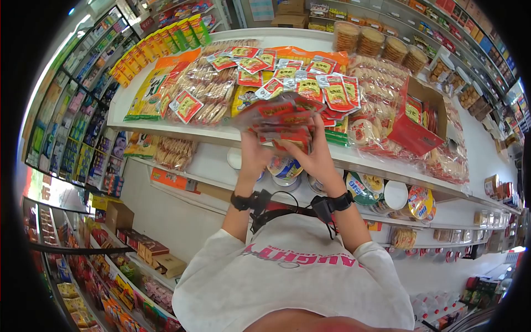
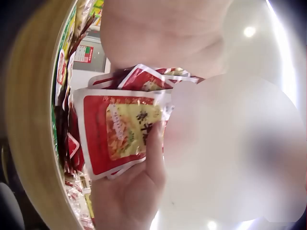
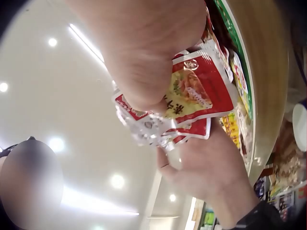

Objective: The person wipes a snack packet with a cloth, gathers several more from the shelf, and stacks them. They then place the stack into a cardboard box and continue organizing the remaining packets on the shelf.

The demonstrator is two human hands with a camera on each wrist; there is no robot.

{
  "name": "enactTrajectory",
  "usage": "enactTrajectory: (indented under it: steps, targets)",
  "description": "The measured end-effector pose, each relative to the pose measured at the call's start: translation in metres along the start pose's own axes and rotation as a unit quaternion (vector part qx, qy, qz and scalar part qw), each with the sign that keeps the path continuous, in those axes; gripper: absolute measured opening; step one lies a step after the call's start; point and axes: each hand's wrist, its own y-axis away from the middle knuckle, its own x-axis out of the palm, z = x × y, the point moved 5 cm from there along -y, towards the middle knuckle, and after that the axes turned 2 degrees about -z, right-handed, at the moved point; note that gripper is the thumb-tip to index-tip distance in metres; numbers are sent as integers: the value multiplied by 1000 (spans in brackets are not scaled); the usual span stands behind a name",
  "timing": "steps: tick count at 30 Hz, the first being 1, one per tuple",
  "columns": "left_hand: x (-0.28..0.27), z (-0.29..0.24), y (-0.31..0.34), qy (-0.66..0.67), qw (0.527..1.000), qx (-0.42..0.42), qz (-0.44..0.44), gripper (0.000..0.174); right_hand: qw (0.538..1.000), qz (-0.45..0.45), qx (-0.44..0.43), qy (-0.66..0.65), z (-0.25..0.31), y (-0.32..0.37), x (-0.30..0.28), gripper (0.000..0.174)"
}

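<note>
Left hand [image 1: 253,156] and right hand [image 1: 319,157] together clasp a fanned bundle of red snack packets [image 1: 281,119] at frame centre, just over the shelf [image 1: 166,128] edge. Risk: the slick packets look loosely stacked, so outer ones may slip out and drop.
</note>
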Motion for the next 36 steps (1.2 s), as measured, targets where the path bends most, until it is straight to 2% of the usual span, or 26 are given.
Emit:
enactTrajectory:
  steps: [1,2,5,10,13,15,19,22,25,28,31,34,36]
  targets:
    - [11,3,-1,-101,992,50,48,76,1000,8,-8,22,-1,2,-7,94]
    - [14,14,-1,-157,987,-2,37,80,999,6,0,47,-10,4,-15,97]
    - [21,38,-4,-198,976,-69,55,81,995,3,21,98,-29,9,-33,105]
    - [34,41,-7,-208,970,-91,82,80,996,-12,60,70,-20,7,-43,115]
    - [29,47,-8,-182,972,-118,90,83,994,-26,6,108,-16,3,-43,118]
    - [26,48,-6,-153,975,-142,76,85,998,-11,13,62,-10,1,-42,121]
    - [27,39,-4,-148,980,-115,66,95,998,-24,-39,47,8,-4,-38,120]
    - [33,38,-5,-135,984,-100,63,102,999,11,-8,51,2,-5,-40,118]
    - [38,38,-7,-144,984,-84,69,108,980,42,-104,166,16,-8,-43,117]
    - [49,33,-13,-127,984,-80,96,115,975,20,-106,193,18,-7,-48,119]
    - [61,30,-18,-73,989,-79,102,118,983,3,-95,157,16,-7,-54,120]
    - [61,35,-18,-47,992,-82,88,120,999,-17,23,-47,-5,0,-54,121]
    - [53,44,-17,-60,989,-88,101,120,998,-6,42,-35,-9,1,-58,121]
